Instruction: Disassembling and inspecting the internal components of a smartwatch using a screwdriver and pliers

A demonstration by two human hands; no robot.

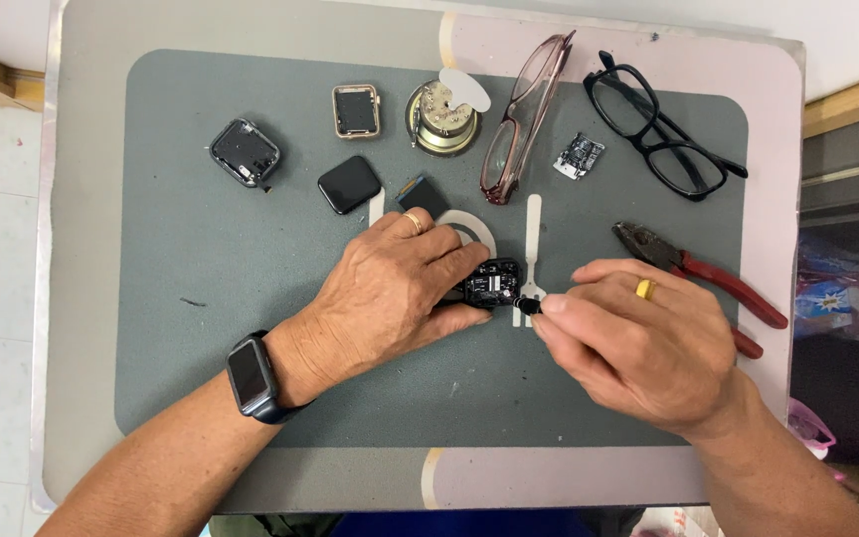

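While the left hand [390, 293] pins a small black opened watch body [490, 283] near the middle of the grey mat [201, 259], fingers clamped on its left side, the right hand [638, 343] pinches a thin black tool [527, 304], fingers together, tip touching the body's right edge. White forked pry tool [533, 254] lies just beside it. Dark wristwatch [251, 378] on left wrist. Further up: black watch case [245, 152], gold watch case [356, 109], black screen [349, 184], round brass part [441, 117], small circuit board [579, 156], pink glasses [524, 114], black glasses [658, 124]. Red-handled pliers [708, 278] at right of desk [91, 60]. Colourful packages [837, 293] sit off the right edge; their print is too small to tell.
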